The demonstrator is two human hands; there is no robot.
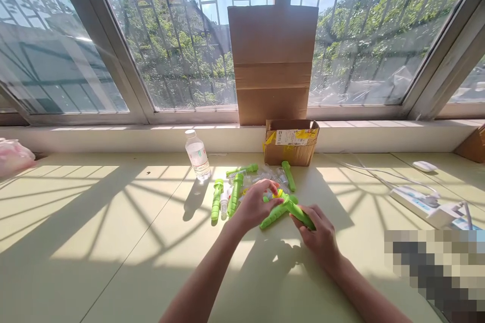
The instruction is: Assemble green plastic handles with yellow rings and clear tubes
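Between both hands' fingers (273, 204) lies a green tool (299, 213).

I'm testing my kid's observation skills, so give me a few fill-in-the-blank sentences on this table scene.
1. The right hand grips a plastic piece coloured ____.
2. The clear bottle stands ____ of the left hand.
3. The small open box is made of ____.
4. Behind that box, a cardboard sheet leans against the ____.

Missing words: green; left; cardboard; window

We see hard sunlight through the windows (178, 40), laying barred shadows and bright patches across the surface (94, 222). Frame edges bow outward; a pixelated block covers the lower right corner.
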